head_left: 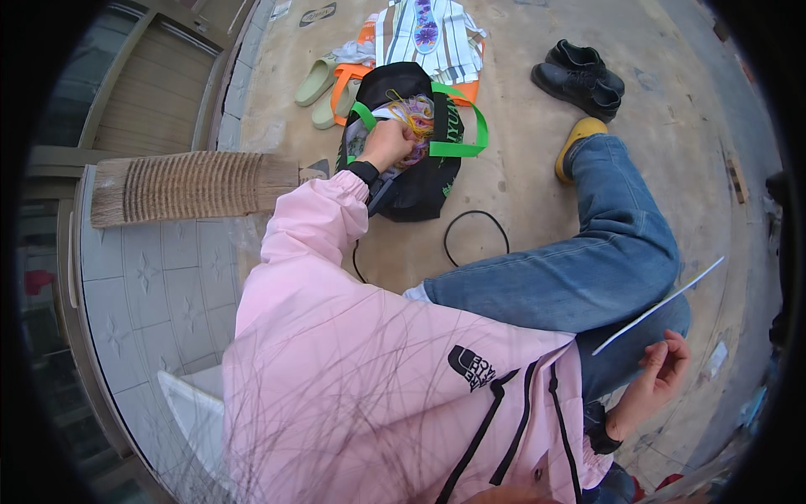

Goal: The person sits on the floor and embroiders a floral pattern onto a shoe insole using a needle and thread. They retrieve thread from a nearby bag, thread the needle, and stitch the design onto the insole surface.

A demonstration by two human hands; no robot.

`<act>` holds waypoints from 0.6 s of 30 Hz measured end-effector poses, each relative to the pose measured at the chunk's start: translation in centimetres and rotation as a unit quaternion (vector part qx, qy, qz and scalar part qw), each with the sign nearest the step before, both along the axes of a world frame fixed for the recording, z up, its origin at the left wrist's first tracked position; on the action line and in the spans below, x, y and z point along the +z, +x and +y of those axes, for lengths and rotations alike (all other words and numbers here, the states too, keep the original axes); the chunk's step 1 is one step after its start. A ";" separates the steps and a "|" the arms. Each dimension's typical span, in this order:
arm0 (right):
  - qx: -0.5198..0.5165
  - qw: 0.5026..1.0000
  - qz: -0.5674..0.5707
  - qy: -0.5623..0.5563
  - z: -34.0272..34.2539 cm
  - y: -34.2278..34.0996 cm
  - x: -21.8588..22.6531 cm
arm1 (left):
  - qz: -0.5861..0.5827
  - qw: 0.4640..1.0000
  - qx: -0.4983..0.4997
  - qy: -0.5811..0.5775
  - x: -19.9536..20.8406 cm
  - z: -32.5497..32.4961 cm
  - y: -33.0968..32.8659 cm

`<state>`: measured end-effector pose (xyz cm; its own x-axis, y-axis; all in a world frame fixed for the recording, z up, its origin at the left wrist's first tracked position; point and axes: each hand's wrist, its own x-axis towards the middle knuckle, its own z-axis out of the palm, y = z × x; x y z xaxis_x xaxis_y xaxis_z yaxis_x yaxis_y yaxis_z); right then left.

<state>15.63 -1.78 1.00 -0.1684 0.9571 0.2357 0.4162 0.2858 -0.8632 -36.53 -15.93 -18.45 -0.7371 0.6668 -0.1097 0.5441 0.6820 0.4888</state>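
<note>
My left hand point(389, 144), a dark band at its wrist, reaches into the mouth of a black fabric bag point(416, 200) with green handles. Its fingers are drawn together over tangled yellow, pink and purple threads point(415, 116); what they pinch, if anything, is hidden. Beside my right thigh, my right hand point(657, 376) is palm up with loosely curled, partly parted fingers, and nothing shows in it. A thin white strip point(655, 309) lies across my jeans point(546, 277), just beyond the right fingertips and apart from them.
A ridged wooden board point(193, 186) lies at the left. Behind the bag are green slippers point(315, 81) and an orange bag point(466, 91) under striped cloth point(453, 46). Black shoes point(579, 80) stand far right. A dark cord point(476, 212) loops on the floor near my legs.
</note>
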 end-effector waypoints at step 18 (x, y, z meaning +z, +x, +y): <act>0.023 1.000 0.011 0.010 0.8 0.8 -0.8 | -0.326 0.918 0.069 0.214 4.6 -1.2 -0.2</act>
